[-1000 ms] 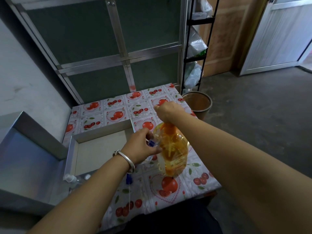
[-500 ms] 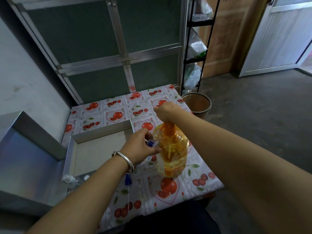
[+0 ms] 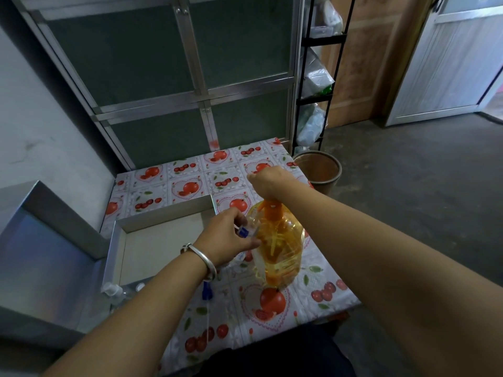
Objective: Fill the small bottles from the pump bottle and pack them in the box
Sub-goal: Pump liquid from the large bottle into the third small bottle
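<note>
Orange-capped and full of amber liquid, the large clear plastic pump bottle (image 3: 279, 248) stands upright on the fruit-patterned surface (image 3: 272, 303), just right of the shallow open grey cardboard box (image 3: 160, 221). The right hand (image 3: 268, 182) rests closed on top of the orange pump head (image 3: 272, 212), fingers curled together over it, apparently pressing down. The left hand (image 3: 227, 238), with a silver bangle (image 3: 202, 258) at the wrist, has its fingers clamped on a small clear bottle with a blue collar (image 3: 243, 231), held against the pump bottle's left shoulder near the spout; the spout's mouth itself is hidden behind the hand.

This looks like the filling step, with one small bottle being filled. Whether liquid is flowing, or how full the bottle is, cannot be told. A loose blue spray cap with a thin tube (image 3: 206, 291) lies on the surface below the left wrist, and other small clear bottles (image 3: 114, 289) sit in the box's near corner. Next the held bottle likely needs that cap fitted, kept upright so nothing spills, before going into the box.
</note>
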